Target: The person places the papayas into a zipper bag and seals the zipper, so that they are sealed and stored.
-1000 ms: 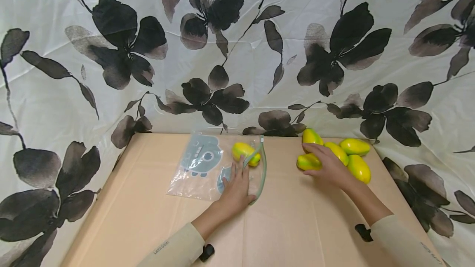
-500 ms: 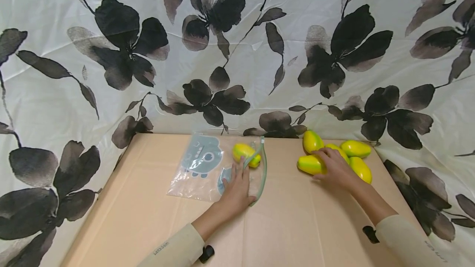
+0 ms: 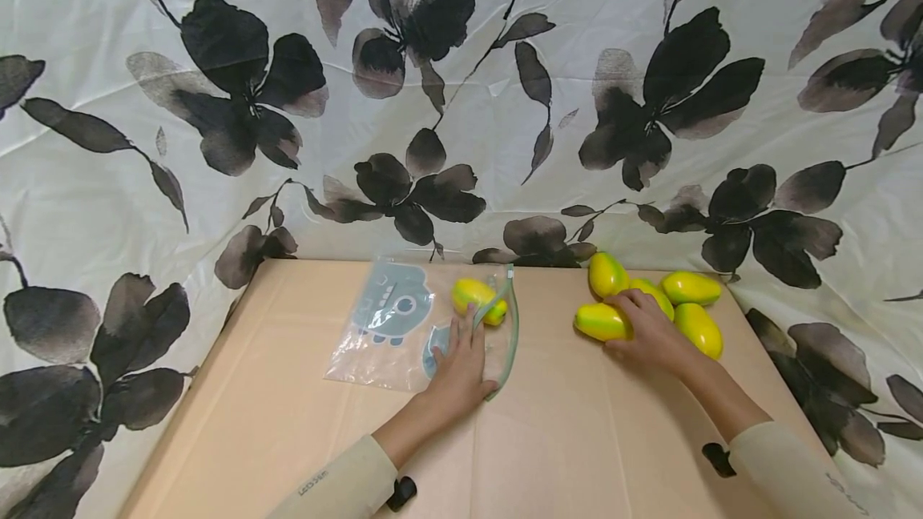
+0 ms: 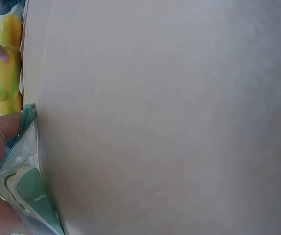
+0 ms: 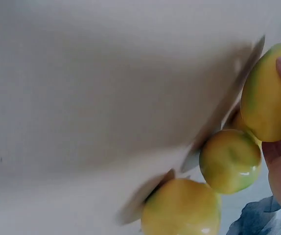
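Observation:
In the head view my left hand lies on the clear zip bag, fingers straight and spread, the thumb beside the green zip edge. One lip of the bag's mouth stands apart from the other at my fingertips. A yellow-green mango shows inside the bag near its mouth. At the right, my right hand grips the right end of the front mango. The right wrist view shows that mango between thumb and fingers.
Several more mangoes lie close about my right hand: one behind, one at the back right and one at the right. The cardboard surface ends at the floral cloth behind.
My right hand has slid to the right along the front mango, from over its top to its right end, and this mango has shifted slightly. My left hand and the bag stay put.

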`<state>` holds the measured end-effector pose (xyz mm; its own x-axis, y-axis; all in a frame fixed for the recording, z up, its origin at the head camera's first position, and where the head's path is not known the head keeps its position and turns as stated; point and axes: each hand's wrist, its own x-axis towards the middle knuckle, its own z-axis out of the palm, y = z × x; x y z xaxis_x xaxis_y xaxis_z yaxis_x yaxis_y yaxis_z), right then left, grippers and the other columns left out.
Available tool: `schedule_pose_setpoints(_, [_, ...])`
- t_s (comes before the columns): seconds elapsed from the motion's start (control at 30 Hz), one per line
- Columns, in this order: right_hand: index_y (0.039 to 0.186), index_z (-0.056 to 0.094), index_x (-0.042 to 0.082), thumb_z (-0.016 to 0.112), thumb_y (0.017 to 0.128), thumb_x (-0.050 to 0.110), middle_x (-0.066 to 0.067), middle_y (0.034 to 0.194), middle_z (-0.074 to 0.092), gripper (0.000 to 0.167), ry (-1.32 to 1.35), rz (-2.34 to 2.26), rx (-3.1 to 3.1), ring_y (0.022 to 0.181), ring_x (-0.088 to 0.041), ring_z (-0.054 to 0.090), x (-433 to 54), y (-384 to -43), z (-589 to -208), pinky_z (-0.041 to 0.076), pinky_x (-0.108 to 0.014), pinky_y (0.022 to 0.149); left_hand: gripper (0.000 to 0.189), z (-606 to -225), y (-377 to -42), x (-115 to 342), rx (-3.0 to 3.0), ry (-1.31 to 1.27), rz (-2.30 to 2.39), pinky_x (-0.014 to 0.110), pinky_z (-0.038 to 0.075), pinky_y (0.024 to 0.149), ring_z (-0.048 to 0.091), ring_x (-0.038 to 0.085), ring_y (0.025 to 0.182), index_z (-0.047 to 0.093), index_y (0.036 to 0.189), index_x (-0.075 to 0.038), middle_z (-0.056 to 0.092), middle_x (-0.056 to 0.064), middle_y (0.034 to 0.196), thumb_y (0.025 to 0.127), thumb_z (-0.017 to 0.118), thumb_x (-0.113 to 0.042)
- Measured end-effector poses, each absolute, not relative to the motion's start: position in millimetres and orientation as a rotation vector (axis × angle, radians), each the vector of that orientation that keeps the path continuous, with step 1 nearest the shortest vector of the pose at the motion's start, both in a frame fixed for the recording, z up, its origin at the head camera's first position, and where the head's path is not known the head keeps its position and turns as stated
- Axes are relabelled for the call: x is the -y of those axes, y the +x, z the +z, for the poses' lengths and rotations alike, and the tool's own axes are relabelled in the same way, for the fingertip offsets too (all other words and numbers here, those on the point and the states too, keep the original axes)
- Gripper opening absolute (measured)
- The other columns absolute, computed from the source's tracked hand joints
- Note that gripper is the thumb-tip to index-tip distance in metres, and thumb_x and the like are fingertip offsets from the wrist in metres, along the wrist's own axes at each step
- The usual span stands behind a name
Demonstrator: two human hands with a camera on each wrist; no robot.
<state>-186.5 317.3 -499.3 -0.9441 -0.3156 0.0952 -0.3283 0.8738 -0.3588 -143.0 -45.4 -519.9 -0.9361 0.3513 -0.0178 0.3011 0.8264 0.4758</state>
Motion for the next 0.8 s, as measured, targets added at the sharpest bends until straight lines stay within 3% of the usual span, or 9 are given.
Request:
schedule_pose_setpoints(0.53, [0.138,0.055,0.009,0.087,0.077,0.016,-0.017,0.133,0.047,0.070,0.640,0.732,2.907,0.117,-0.031,0.051,-296.8,-176.7,-501.2,0.051,-0.056,0.097,0.107,-520.5,-142.2,45.7,-2.908,0.540,0.722,0.087,0.031,0.098,0.010,0.052,0.156,0.025,0.161,0.003,-0.008,0.013,0.175,0.082,0.088,-0.031])
schedule_pose_setpoints(0.8, [0.142,0.047,0.003,0.087,0.082,0.021,-0.018,0.138,0.056,0.075,0.707,0.794,2.882,0.121,-0.034,0.056,-282.5,-180.8,-501.7,0.049,-0.056,0.103,0.108,-521.9,-141.7,45.1,-2.900,0.538,0.731,0.087,0.029,0.099,0.008,0.052,0.156,0.023,0.162,0.002,-0.009,0.012,0.175,0.082,0.088,-0.031])
